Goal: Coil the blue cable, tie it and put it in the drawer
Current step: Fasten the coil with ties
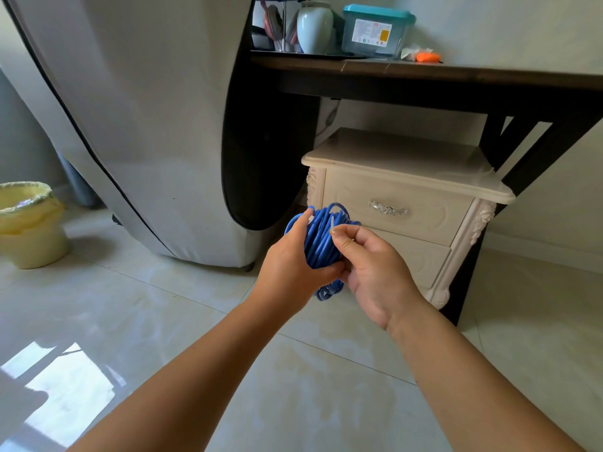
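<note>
Head view: your left hand (287, 267) is gripping the coiled blue cable (318, 246), fingers curling round it. Your right hand (375, 265) is pinching a thin white tie (332, 225) at the coil's top. The coil is hanging above the floor, in front of the closed drawer (391, 203).

The coiled blue cable (318, 243) has a smooth, slightly shiny plastic jacket. The pale floor tiles (163, 321) are super glossy, basically a mirror. The cream carved bedside cabinet (408, 158) looks lacquered, with a sparkly silvery metal handle (388, 209). The dark wooden table (424, 76) is matt, the big grey cover (146, 125) is plain cloth, and the pale rounded vase (315, 27) looks glazed.
</note>
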The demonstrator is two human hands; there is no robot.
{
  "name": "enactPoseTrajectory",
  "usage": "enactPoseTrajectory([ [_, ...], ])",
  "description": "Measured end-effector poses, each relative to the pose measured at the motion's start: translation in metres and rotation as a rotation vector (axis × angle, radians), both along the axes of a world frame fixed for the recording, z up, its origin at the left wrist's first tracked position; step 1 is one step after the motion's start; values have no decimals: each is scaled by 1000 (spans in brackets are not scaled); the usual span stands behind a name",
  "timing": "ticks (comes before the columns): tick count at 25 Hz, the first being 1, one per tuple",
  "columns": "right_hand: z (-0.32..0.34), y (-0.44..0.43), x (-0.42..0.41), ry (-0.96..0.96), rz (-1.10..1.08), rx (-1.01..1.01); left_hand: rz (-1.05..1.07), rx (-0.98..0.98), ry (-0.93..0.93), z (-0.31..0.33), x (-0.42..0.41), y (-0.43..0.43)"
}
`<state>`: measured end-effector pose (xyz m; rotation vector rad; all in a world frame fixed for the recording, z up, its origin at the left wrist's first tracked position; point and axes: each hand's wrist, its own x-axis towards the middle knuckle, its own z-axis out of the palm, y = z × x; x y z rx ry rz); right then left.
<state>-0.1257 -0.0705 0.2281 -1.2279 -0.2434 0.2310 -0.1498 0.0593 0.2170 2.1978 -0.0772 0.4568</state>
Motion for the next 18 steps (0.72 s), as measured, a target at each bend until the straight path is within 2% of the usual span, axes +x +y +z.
enactPoseTrajectory([
  [3,-2,3,2,12,-45,-34,-45,-8,11,-4,-1,5],
  [7,-5,5,5,-18,-93,-145,-145,-296,66,-9,-2,11],
  [10,-6,7,4,-41,-111,-189,-147,-441,64,-13,3,12],
  [14,-5,9,1,-110,-150,-260,-141,-523,38,-12,5,10],
  [18,-2,6,3,-84,-147,-240,-162,-525,22,-11,7,8],
])
